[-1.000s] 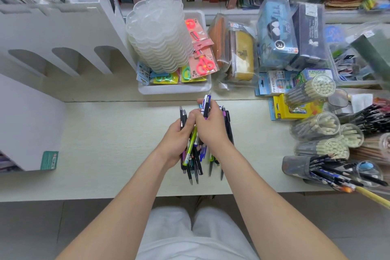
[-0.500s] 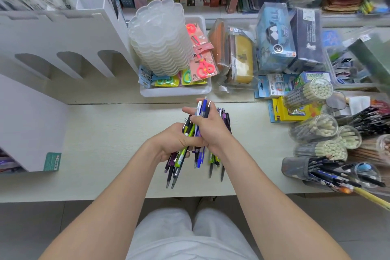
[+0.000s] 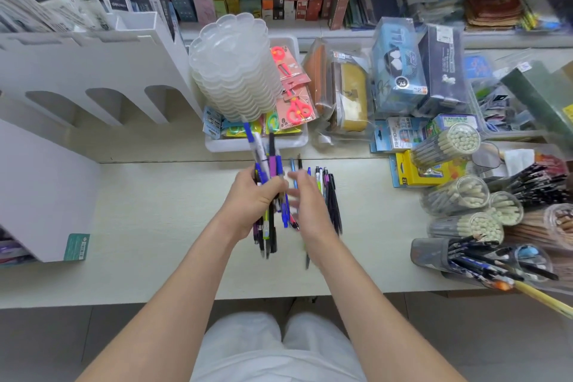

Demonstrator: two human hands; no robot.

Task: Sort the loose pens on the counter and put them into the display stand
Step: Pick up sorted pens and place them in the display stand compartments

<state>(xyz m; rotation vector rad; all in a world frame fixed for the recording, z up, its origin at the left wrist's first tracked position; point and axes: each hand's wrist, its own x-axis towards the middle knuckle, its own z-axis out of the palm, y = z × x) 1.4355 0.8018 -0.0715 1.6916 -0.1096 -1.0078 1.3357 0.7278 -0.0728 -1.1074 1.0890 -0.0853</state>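
Left hand (image 3: 254, 198) grips pen bundle (image 3: 271, 164). Right hand (image 3: 305, 205) loosely open (blurred), holding nothing, above loose pens (image 3: 332, 198) on bench (image 3: 155, 211). Best: add like pens singly, square ends before display stand (image 3: 93, 71).

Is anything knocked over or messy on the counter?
Yes. At the right edge a grey pen cup lies on its side, its pens sticking out sideways. Loose pens also lie beside the bundle the left hand grips.
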